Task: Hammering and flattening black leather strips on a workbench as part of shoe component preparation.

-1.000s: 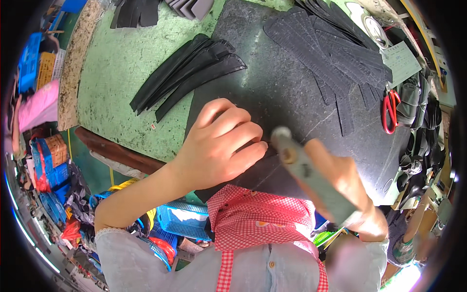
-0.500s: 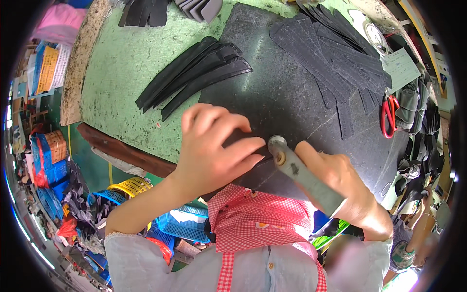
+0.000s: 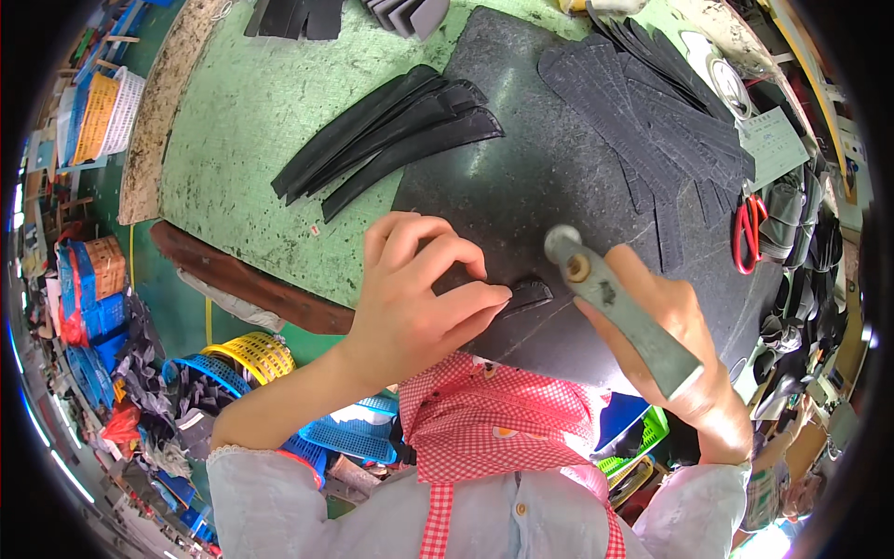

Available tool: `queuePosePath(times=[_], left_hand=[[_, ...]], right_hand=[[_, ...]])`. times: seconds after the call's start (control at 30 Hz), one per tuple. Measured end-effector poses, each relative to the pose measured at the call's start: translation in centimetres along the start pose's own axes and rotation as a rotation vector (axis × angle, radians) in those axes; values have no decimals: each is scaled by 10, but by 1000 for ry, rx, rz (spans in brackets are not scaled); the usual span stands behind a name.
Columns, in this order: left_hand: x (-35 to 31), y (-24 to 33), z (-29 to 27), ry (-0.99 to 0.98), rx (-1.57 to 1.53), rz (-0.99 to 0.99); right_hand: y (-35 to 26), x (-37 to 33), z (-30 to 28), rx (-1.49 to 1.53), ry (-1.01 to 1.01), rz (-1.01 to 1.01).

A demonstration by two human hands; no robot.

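Observation:
My left hand [image 3: 410, 303] is closed, its thumb and forefinger pressing on a black leather-like strip [image 3: 529, 298]. Only the strip's curved end sticks out past my fingertips; the rest lies hidden under the hand. Gripped in my right hand [image 3: 687, 312] is a hammer [image 3: 626, 321] with a long grey metal head. Its round face is up and to the right of the strip's end, apart from it. My right palm and fingers hide the handle. Beneath both hands lies a dark slab [image 3: 484, 200].
Beyond my left hand several black strips [image 3: 391, 130] lie fanned out. More flat, stitched strips [image 3: 643, 121] are heaped to the right. Red-handled scissors [image 3: 745, 233] lie by the slab's right edge, near a pale green paper [image 3: 773, 149]. Baskets [image 3: 251, 354] stand below the green table [image 3: 233, 168].
The hammer has come away from the strip, up and to the right with my right hand. The strip's end now shows beside my left fingers, which keep their hold.

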State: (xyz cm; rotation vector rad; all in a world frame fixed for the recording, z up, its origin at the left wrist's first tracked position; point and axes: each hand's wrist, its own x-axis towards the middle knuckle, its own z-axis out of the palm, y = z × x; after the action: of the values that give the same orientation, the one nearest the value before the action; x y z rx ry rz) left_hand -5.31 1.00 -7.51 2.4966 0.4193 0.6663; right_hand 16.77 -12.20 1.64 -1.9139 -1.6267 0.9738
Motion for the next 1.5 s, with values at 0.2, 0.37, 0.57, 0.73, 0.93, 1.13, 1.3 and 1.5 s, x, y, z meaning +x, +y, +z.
queuePosePath(times=[0.2, 0.37, 0.57, 0.73, 0.93, 1.13, 1.3, 1.5], left_hand=[[1, 0, 2, -5, 29, 36], [4, 4, -1, 19, 45, -7], [-7, 5, -4, 23, 152, 65], [-16, -2, -14, -8, 25, -45], [-5, 3, -16, -69, 53, -79], [50, -7, 25, -195, -183, 327], [76, -12, 26, -328, -242, 373], [74, -16, 18, -270, -87, 574]], right_hand=[[-1, 2, 3, -72, -170, -51], [-5, -7, 8, -90, -208, 13], [-6, -3, 5, -53, -101, -109], [-6, 0, 10, -139, -83, -127], [10, -11, 10, -21, -89, -119], [4, -49, -20, 41, -105, 46], [23, -74, -6, 43, -264, 133], [27, -64, -8, -63, -70, 18]])
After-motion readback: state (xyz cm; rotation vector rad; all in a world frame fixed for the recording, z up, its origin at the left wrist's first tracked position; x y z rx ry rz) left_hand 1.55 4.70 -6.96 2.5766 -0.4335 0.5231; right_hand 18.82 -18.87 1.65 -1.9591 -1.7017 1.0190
